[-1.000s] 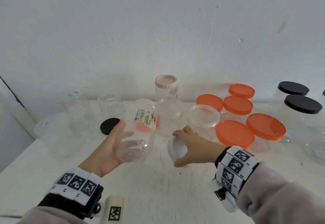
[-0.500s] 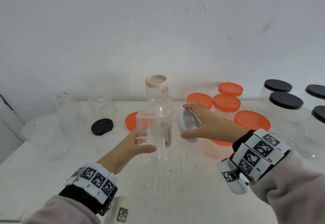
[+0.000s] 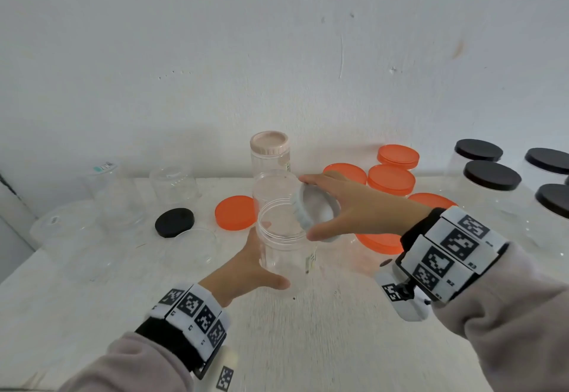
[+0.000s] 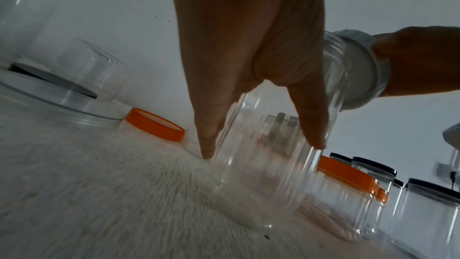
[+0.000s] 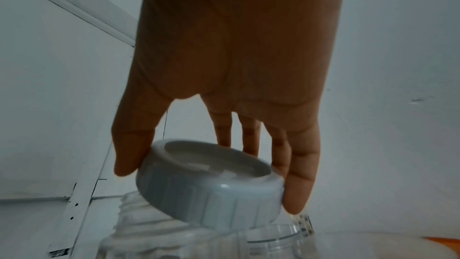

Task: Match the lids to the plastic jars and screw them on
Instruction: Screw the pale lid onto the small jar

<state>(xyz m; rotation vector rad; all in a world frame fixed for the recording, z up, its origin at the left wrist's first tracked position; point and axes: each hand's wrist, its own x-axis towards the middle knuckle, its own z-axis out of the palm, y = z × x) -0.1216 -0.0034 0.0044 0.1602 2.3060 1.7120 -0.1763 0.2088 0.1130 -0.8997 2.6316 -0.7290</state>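
Observation:
My left hand point(image 3: 246, 268) grips a clear open jar point(image 3: 284, 247) that stands upright on the white table point(image 3: 308, 345) near its middle; thumb and fingers wrap its wall point(image 4: 261, 164). My right hand point(image 3: 345, 210) holds a pale grey ribbed lid point(image 3: 311, 214) tilted on edge, just over the jar's right rim. In the right wrist view the lid point(image 5: 211, 188) sits between thumb and fingers, right above the threaded jar mouth point(image 5: 139, 210).
Loose orange lid point(image 3: 235, 211) and black lid point(image 3: 174, 221) lie left of the jar. Behind stands a pink-capped jar point(image 3: 270, 157). Orange-lidded jars point(image 3: 391, 179) fill the right, black-lidded jars point(image 3: 492, 176) the far right, clear open jars point(image 3: 123, 194) the left.
The jar went from tilted in my left hand to upright on the table. My right hand lifted the grey lid off the table and brought it down to the jar's rim.

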